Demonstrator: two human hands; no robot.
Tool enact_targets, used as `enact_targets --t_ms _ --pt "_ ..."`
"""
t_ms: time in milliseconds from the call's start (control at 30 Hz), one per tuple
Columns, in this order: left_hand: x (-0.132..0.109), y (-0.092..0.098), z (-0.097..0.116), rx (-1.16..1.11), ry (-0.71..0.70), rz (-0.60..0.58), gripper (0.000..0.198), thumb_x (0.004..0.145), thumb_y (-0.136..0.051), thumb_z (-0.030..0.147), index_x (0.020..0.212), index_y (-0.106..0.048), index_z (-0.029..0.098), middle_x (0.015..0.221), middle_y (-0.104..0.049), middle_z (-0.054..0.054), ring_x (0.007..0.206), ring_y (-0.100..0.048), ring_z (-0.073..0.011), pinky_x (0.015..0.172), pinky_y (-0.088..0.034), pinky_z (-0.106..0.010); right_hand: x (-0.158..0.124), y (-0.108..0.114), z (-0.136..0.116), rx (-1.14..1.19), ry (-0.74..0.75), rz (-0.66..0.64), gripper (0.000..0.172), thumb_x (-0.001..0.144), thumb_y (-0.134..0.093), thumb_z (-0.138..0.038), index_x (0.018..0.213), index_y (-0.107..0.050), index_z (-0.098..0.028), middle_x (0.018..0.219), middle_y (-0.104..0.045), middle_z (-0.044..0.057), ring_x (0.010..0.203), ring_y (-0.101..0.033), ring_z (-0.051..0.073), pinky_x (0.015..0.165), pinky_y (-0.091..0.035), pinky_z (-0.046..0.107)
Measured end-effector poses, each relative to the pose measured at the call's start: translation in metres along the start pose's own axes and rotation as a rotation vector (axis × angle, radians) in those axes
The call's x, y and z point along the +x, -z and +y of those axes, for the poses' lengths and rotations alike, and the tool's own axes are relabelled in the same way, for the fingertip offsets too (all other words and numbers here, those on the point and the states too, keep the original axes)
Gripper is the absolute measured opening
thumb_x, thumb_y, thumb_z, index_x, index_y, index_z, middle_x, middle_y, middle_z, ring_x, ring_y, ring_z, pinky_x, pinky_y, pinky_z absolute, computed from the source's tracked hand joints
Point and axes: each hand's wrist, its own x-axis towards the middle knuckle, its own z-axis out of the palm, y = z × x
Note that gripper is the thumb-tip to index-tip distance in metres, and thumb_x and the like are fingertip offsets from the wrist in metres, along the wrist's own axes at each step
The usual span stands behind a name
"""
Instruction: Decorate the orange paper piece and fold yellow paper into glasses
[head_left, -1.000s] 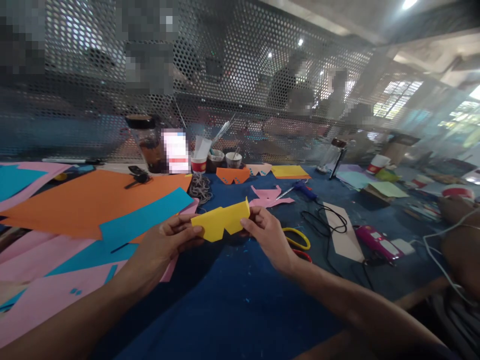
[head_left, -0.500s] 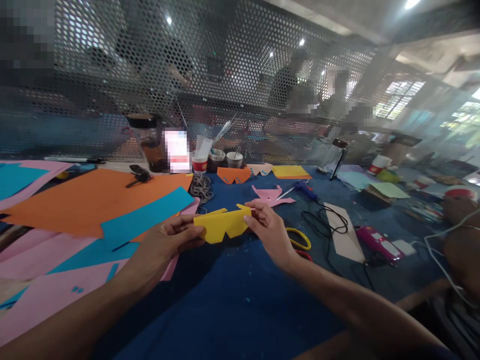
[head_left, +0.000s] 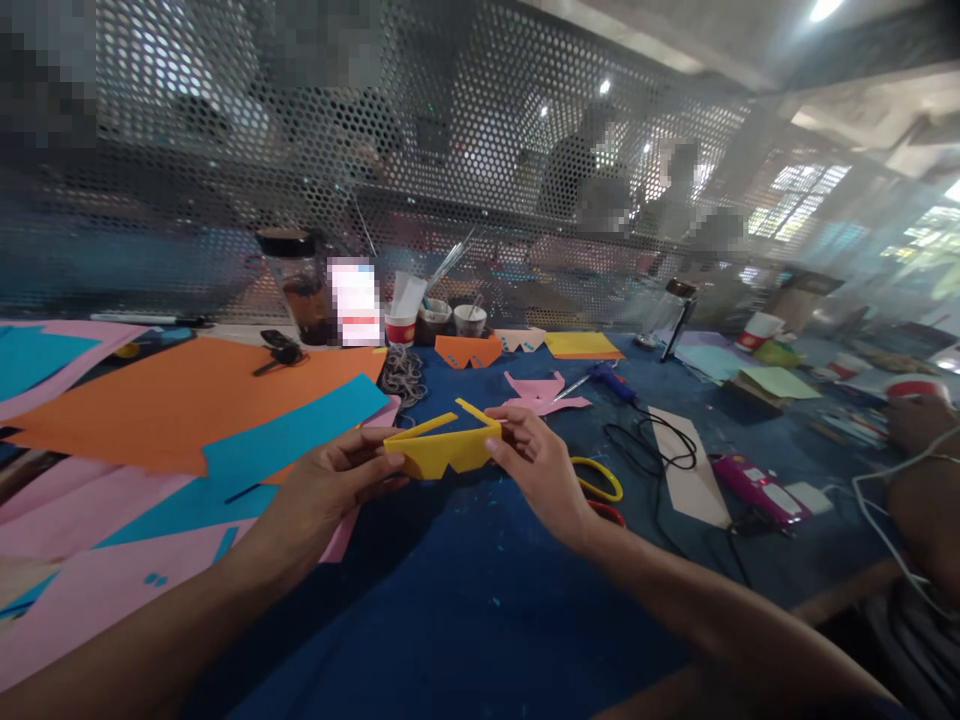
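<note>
Between my two hands, above the blue table, I see a pair of yellow paper glasses (head_left: 446,456) with a notch in the lower edge. Two narrow side arms fold back from its ends. My left hand (head_left: 330,490) pinches the left end between thumb and fingers. At the right end, my right hand (head_left: 536,460) grips it the same way. Just beyond lies a pink cut-paper piece (head_left: 536,390). An orange paper glasses front (head_left: 468,350) with blue dots stands farther back, beside a pale pink one (head_left: 521,340). Yellow-handled scissors (head_left: 604,478) lie partly hidden behind my right wrist.
Orange sheets (head_left: 142,400), blue paper (head_left: 300,425) and pink sheets cover the left side. Grey string (head_left: 403,375), paper cups (head_left: 400,329) and a lidded jar (head_left: 292,290) stand behind. A blue glue gun (head_left: 613,382) with its cord and a magenta device (head_left: 761,488) lie right. Another person's arm is at far right.
The yellow paper glasses have tilted, so their side arms show more and look more spread apart. Both my hands keep their hold in nearly the same place.
</note>
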Motion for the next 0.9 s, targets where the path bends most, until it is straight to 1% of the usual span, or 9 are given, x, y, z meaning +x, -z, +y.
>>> enact_targets --t_ms 133,267,367,467,533,633,800,833,900 --pt "0.002 0.001 -0.001 0.009 -0.027 -0.003 0.040 0.076 -0.090 0.037 0.114 -0.079 0.027 0.126 -0.079 -0.007 0.114 -0.076 -0.0293 0.092 -0.066 -0.036 -0.002 0.000 -0.003 -0.027 0.016 -0.009 0.029 0.093 -0.072 -0.034 0.120 -0.067 -0.027 0.109 -0.074 0.003 0.102 -0.070 0.020 0.086 -0.057 0.033" --pt "0.002 0.000 0.001 -0.013 -0.035 0.014 0.046 0.078 -0.088 0.037 0.122 -0.076 0.027 0.137 -0.074 -0.008 0.121 -0.072 -0.0301 0.100 -0.064 -0.041 -0.003 0.000 -0.007 -0.031 0.027 -0.019 0.030 0.092 -0.073 -0.037 0.120 -0.067 -0.027 0.109 -0.074 0.003 0.101 -0.070 0.020 0.086 -0.056 0.033" --pt "0.001 0.000 0.003 -0.016 -0.034 0.055 0.041 0.080 -0.087 0.034 0.118 -0.077 0.024 0.136 -0.074 -0.008 0.119 -0.072 -0.0284 0.099 -0.063 -0.039 -0.005 0.000 -0.011 0.024 0.007 -0.021 0.029 0.097 -0.067 -0.045 0.120 -0.068 -0.026 0.107 -0.075 0.003 0.098 -0.071 0.020 0.088 -0.057 0.034" --pt "0.000 -0.001 0.005 -0.024 -0.017 0.058 0.034 0.080 -0.086 0.032 0.112 -0.078 0.022 0.133 -0.075 -0.008 0.110 -0.075 -0.0236 0.091 -0.063 -0.031 -0.004 0.000 -0.013 0.136 -0.048 -0.018 0.033 0.100 -0.063 -0.050 0.124 -0.066 -0.027 0.106 -0.076 0.004 0.099 -0.072 0.021 0.092 -0.058 0.037" --pt "0.000 -0.001 0.004 -0.032 -0.014 0.048 0.034 0.079 -0.087 0.030 0.111 -0.078 0.022 0.132 -0.075 -0.006 0.105 -0.074 -0.0198 0.086 -0.063 -0.026 -0.002 0.000 -0.012 0.197 -0.085 -0.002 0.039 0.097 -0.067 -0.049 0.130 -0.062 -0.028 0.104 -0.077 0.004 0.099 -0.073 0.022 0.090 -0.059 0.038" --pt "0.000 -0.001 0.003 -0.030 -0.025 0.039 0.037 0.078 -0.088 0.028 0.113 -0.077 0.024 0.129 -0.075 -0.004 0.100 -0.073 -0.0167 0.083 -0.062 -0.022 0.002 0.001 -0.010 0.229 -0.132 0.034 0.056 0.092 -0.074 -0.045 0.142 -0.055 -0.029 0.100 -0.078 0.003 0.097 -0.073 0.022 0.089 -0.060 0.037" --pt "0.001 0.002 0.003 -0.038 -0.030 0.041 0.048 0.077 -0.090 0.029 0.122 -0.072 0.026 0.120 -0.076 -0.004 0.103 -0.074 -0.0184 0.083 -0.063 -0.023 0.005 0.002 -0.008 0.302 -0.169 0.043 0.074 0.087 -0.080 -0.041 0.153 -0.047 -0.031 0.099 -0.077 0.003 0.100 -0.072 0.021 0.091 -0.059 0.037" --pt "0.001 0.002 0.003 -0.035 -0.027 0.046 0.050 0.077 -0.089 0.029 0.124 -0.071 0.026 0.120 -0.076 -0.004 0.102 -0.074 -0.0183 0.083 -0.063 -0.023 0.005 0.002 -0.009 0.315 -0.167 0.042 0.077 0.086 -0.080 -0.040 0.155 -0.046 -0.030 0.098 -0.077 0.002 0.098 -0.072 0.021 0.089 -0.059 0.036" --pt "0.001 0.003 0.003 -0.029 -0.030 0.054 0.050 0.078 -0.089 0.029 0.125 -0.071 0.025 0.119 -0.077 -0.005 0.099 -0.075 -0.0175 0.083 -0.063 -0.022 0.005 0.001 -0.010 0.325 -0.156 0.038 0.083 0.085 -0.081 -0.037 0.158 -0.043 -0.028 0.094 -0.077 0.002 0.084 -0.070 0.017 0.080 -0.058 0.032"
